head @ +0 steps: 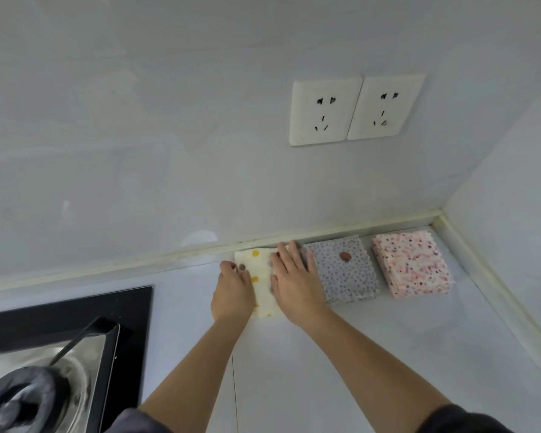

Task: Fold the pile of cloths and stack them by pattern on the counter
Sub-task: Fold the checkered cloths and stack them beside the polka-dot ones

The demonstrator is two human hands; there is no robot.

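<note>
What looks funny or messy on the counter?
A reddish-brown round spot sits on top of the grey dotted stack, much bigger than its tiny dots. Stain, print or small object: I cannot tell. The pink speckled stack looks tidy.

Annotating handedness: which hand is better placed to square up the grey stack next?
Right, probably. The right hand lies flat on the yellow-dotted cloth, its fingers next to the grey stack; the left hand sits at that cloth's far left edge.

Yellow-dotted cloth, grey stack, pink stack
</note>
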